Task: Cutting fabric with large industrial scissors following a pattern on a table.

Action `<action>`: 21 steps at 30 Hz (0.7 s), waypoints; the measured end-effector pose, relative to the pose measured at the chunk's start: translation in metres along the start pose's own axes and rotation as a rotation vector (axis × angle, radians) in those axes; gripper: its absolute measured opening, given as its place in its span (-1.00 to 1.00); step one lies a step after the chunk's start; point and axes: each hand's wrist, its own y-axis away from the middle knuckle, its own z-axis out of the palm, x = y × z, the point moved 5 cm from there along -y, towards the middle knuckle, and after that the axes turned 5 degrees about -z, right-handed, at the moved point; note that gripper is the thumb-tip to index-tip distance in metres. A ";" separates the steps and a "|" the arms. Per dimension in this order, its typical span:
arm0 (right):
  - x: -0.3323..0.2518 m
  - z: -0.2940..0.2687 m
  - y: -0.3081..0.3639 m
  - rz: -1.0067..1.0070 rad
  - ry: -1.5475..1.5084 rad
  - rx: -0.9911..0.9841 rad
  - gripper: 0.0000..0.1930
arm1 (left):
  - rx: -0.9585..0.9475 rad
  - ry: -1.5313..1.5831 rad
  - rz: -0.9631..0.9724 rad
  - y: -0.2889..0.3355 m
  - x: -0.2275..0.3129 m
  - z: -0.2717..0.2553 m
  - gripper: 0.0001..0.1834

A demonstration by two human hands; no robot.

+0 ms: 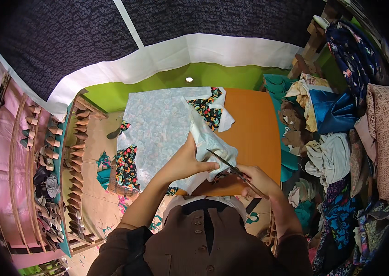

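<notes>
Left hand [187, 158] pinches pale cloth [206, 138], right hand [260, 180] grips scissors [235, 170], while a wooden rack [94, 108] holds shoe-shaped pieces [79, 152].

On the near side of the grip is a brown shirt [180, 244] with round buttons [198, 224] down its front, beside a narrow dark strip [209, 230]. Brown sleeves cover the upper arms; the left sleeve [111, 248] has a darker band [137, 241]. The left hand [183, 158], right hand [255, 181] and forearms [153, 195] are bare.

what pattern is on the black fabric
The black fabric has multicoloured flowers, clearest in the head view.
</notes>
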 end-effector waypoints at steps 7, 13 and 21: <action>-0.006 0.004 0.002 0.025 -0.301 0.026 -0.83 | -0.009 0.010 0.002 -0.001 -0.005 -0.004 0.07; -0.004 -0.001 0.002 -0.021 -0.084 0.005 -0.81 | -0.033 0.005 -0.010 -0.002 -0.011 -0.001 0.07; -0.015 -0.003 -0.002 -0.133 0.037 0.080 -0.31 | -0.013 -0.029 -0.029 -0.002 -0.003 0.006 0.07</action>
